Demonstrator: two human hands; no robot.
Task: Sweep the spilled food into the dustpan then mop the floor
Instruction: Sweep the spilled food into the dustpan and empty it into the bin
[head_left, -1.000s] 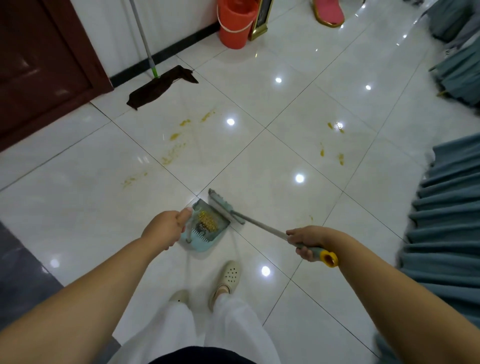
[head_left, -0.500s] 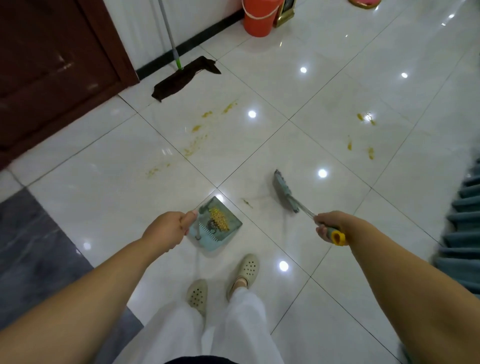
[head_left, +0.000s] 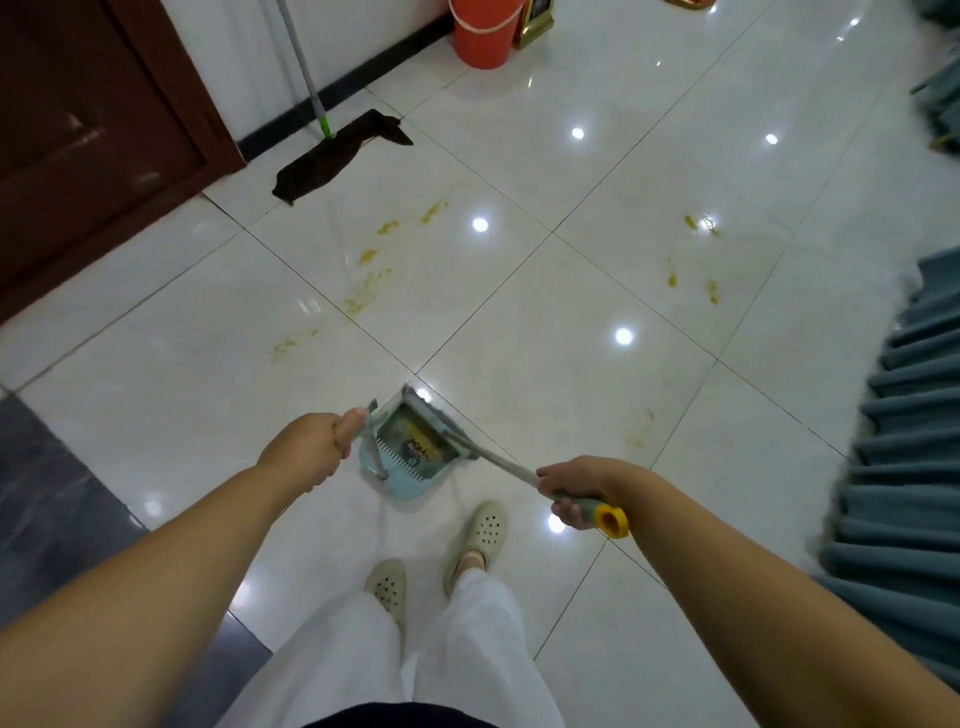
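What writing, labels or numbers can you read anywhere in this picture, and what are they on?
No text is readable.
Gold-framed sign by the orange bucket: cut off at the top edge, and any writing is too small and blurred to read.
Dustpan: a dark mark inside the pan, maybe a printed sticker, blurred and partly under yellow food; unreadable.
Broom, mop and door: no lettering shows.

Glossy white tile floor (head_left: 519, 322) w/ light glare; brown door (head_left: 78, 156); teal curtain (head_left: 904, 493).
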